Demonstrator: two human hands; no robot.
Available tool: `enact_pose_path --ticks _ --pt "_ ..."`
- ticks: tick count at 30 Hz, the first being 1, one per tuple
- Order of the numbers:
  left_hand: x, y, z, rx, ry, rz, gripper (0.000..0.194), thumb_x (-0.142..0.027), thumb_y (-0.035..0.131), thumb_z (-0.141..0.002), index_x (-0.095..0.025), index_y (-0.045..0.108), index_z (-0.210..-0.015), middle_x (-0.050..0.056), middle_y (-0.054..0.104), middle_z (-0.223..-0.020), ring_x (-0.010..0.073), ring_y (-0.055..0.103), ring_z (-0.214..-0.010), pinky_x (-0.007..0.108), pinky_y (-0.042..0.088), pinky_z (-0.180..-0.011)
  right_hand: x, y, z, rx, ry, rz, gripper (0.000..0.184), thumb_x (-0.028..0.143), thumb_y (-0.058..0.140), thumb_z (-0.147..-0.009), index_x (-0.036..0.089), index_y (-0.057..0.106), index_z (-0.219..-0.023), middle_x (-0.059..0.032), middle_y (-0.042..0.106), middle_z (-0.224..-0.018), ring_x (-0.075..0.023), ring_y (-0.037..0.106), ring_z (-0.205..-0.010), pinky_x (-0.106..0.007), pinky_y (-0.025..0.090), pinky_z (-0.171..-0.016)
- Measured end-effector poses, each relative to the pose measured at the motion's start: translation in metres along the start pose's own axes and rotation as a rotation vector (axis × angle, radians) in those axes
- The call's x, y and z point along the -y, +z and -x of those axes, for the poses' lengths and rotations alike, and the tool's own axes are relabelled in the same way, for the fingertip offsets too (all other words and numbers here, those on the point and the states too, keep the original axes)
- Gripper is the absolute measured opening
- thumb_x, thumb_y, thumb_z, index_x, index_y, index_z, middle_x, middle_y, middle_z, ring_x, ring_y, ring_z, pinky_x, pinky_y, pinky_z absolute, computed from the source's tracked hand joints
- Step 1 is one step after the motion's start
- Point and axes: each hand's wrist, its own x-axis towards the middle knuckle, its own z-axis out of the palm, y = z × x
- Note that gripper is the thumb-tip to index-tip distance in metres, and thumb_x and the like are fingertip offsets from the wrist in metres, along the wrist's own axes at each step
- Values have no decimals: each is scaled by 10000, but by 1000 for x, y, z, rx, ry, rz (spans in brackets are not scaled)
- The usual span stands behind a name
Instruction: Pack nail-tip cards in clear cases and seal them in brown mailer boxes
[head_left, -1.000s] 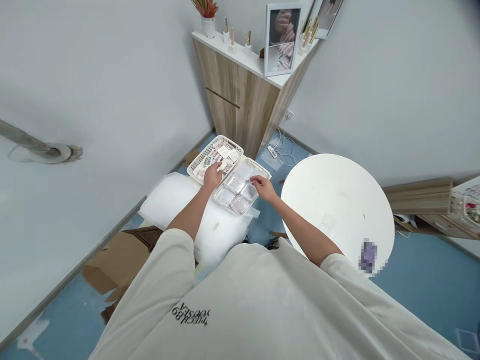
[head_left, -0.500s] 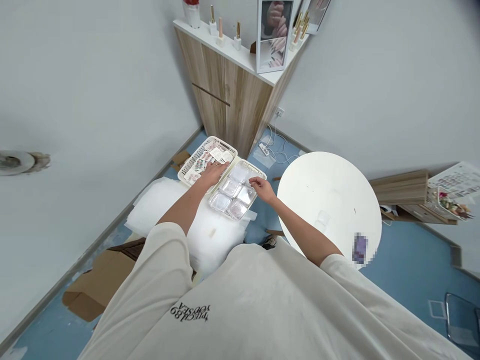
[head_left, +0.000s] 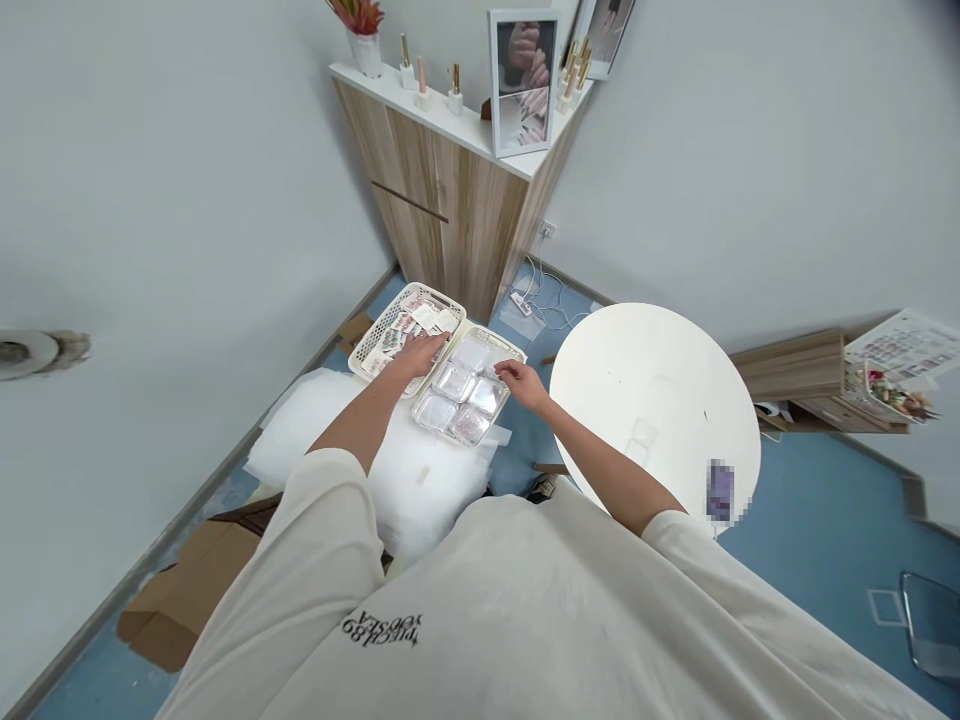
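Observation:
My left hand (head_left: 421,354) reaches over the right part of a white openwork basket (head_left: 358,358). Its fingers are stretched out above small printed packets (head_left: 391,338) and white cards (head_left: 426,316); the hand covers some of them. Beside it, a second white basket (head_left: 520,356) holds several clear plastic boxes (head_left: 453,381) in rows. My right hand (head_left: 523,384) is at this basket's right side, fingers curled together close to the boxes. Whatever lies between those fingertips is too small to make out.
Both baskets rest near white wrapped padding (head_left: 307,415). On the right stands a round white table (head_left: 667,350) with a clear piece (head_left: 641,438) and a blurred purple object (head_left: 720,490). Behind are a wooden cabinet (head_left: 457,200) and a power strip (head_left: 520,303); flattened cardboard (head_left: 180,590) lies left.
The view has tilted up slightly, showing more of the cabinet top. My left hand has shifted slightly toward the near part of its basket; my right hand stays by the boxes.

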Motion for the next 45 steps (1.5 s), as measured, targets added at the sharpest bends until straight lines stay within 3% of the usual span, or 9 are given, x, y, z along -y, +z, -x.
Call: enact_pose_path --ticks 5,8,12,16,22,26,29,37,45 --pt "1 -10 2 -175 -111 62 727 -247 817 -671 -211 558 -1350 152 625 -1315 398 527 -1308 514 357 -1131 0 3 1 16 -7 -10 286 256 503 -901 235 708 -1100 -43 752 -1065 -192 704 -952 -375 529 -932" --pt "-11 -19 3 -331 -165 219 766 -301 838 -664 -207 543 -1365 127 600 -1317 345 585 -1229 454 447 -1073 1 7 1 29 -26 -38 281 261 508 -899 236 708 -1096 -43 752 -1063 -191 704 -954 -373 531 -930" --pt "-58 -22 2 -431 -163 464 776 -377 832 -694 -192 532 -1386 113 610 -1302 263 647 -1095 393 522 -976 6 8 2 1 -90 -46 258 284 562 -881 235 711 -1085 -40 753 -1079 -185 697 -957 -370 530 -945" --pt "-121 -4 -3 -342 -101 663 687 -394 837 -704 -202 592 -1316 84 674 -1179 228 672 -1006 373 550 -923 7 -3 9 -92 -105 -73 292 356 636 -859 238 699 -1118 -41 748 -1099 -175 699 -912 -345 550 -899" --pt "-199 52 -23 -217 -109 776 671 -366 877 -669 -189 636 -1270 88 697 -1133 225 694 -947 378 552 -924 -15 -51 42 -261 -75 -141 296 433 625 -865 218 712 -1050 -38 757 -977 -204 699 -883 -340 561 -841" --pt "-251 90 -29 -97 -61 803 519 -364 796 -780 -192 654 -1248 68 705 -1132 218 700 -949 351 549 -913 -51 -96 78 -372 -22 -167 286 430 597 -847 210 723 -978 -46 761 -965 -212 691 -878 -345 552 -838" --pt "-296 120 -28 29 -33 816 474 -317 716 -854 -195 629 -1305 79 692 -1199 217 701 -980 345 535 -925 -85 -130 111 -447 62 -209 277 413 611 -809 203 724 -952 -41 755 -900 -208 683 -837 -349 546 -824" --pt "-413 228 -26 284 -176 884 721 -185 666 -862 -154 399 -1531 192 552 -1464 260 595 -1281 341 470 -1030 -200 -205 212 -638 352 -405 272 381 695 -711 211 671 -921 -17 720 -761 -198 697 -750 -345 557 -771" --pt "-494 313 -25 427 -203 819 740 -225 674 -854 -176 390 -1536 190 562 -1459 270 601 -1259 366 468 -1010 -288 -254 284 -717 494 -369 242 430 649 -730 217 694 -834 -18 714 -761 -198 667 -759 -322 532 -741"
